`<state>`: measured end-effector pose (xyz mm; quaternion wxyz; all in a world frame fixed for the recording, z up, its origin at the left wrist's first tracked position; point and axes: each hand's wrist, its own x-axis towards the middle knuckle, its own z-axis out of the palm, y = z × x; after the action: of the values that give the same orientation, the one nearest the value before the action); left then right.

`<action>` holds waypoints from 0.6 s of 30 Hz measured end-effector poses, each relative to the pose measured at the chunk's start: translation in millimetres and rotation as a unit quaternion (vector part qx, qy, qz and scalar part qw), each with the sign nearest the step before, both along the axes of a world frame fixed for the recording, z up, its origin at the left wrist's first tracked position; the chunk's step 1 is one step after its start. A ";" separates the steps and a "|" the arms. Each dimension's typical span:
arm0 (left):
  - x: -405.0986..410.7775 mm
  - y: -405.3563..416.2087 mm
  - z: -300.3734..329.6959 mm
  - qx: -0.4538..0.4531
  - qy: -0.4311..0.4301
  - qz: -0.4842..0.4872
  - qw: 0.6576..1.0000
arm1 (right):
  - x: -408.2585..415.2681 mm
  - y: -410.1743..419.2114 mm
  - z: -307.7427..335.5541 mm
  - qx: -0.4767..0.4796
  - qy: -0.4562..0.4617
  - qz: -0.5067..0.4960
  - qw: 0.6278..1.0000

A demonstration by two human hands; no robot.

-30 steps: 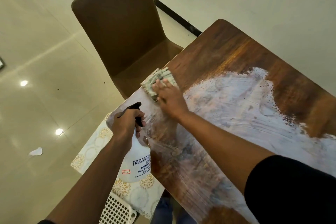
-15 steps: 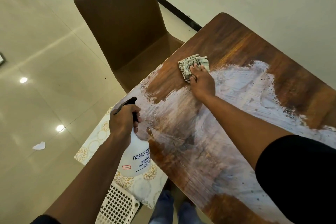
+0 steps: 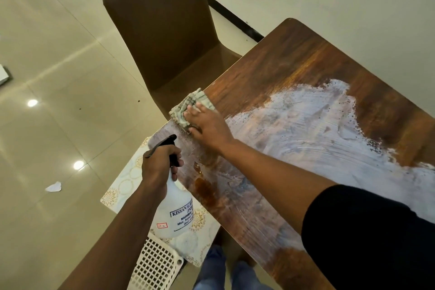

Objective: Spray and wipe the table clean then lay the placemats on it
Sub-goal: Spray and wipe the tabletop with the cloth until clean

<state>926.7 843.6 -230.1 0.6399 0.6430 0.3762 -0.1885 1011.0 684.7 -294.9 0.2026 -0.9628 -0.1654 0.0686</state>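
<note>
Fingers (image 3: pixel 191 110) of our right hand (image 3: pixel 207 125) lie fairly straight and flat, pressing the folded cloth (image 3: pixel 188 107) down at the table (image 3: pixel 294 66) edge nearest the chair (image 3: pixel 164 37); part of the cloth overhangs that edge. The thumb side is hidden under the palm, so we can't tell if it pinches the fabric.

Our left hand (image 3: pixel 160 162) is curled round the neck of the spray bottle (image 3: pixel 175 209), w/ one finger on the black trigger. The bottle hangs upright, off the table, just beside its near corner, approx. level w/ the tabletop. White body, printed label facing us.

The tabletop is dark wood. A broad whitish smear (image 3: pixel 306 125) runs across the middle and right, streaked, w/ speckled edges. The far corner and the far right edge show bare wood. Near the bottle a brown wet patch (image 3: pixel 204 188) sits on the surface.

The placemats (image 3: pixel 127 179), pale w/ gold round motifs, lie below the table's near corner, prob. on a low surface; not on the table. A white lattice basket (image 3: pixel 153 263) overlaps their near end. A scrap of white paper (image 3: pixel 54 187) lies on the tiled floor (image 3: pixel 47 125), well apart from the table.
</note>
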 end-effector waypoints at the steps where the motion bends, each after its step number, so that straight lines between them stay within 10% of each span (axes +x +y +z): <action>1: 0.6 -0.2 -1.3 0.000 0.007 -0.004 1.000 | -5.3 -1.6 -3.6 0.003 -0.007 0.033 0.999; 18: -20.8 10.1 0.1 -0.025 -0.014 0.043 0.999 | 59.0 -43.6 15.4 0.071 0.056 -0.248 0.964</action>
<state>905.9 853.7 -230.0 0.6687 0.6124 0.3895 -0.1614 1070.0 641.1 -279.5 0.2900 -0.9514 0.0861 0.0577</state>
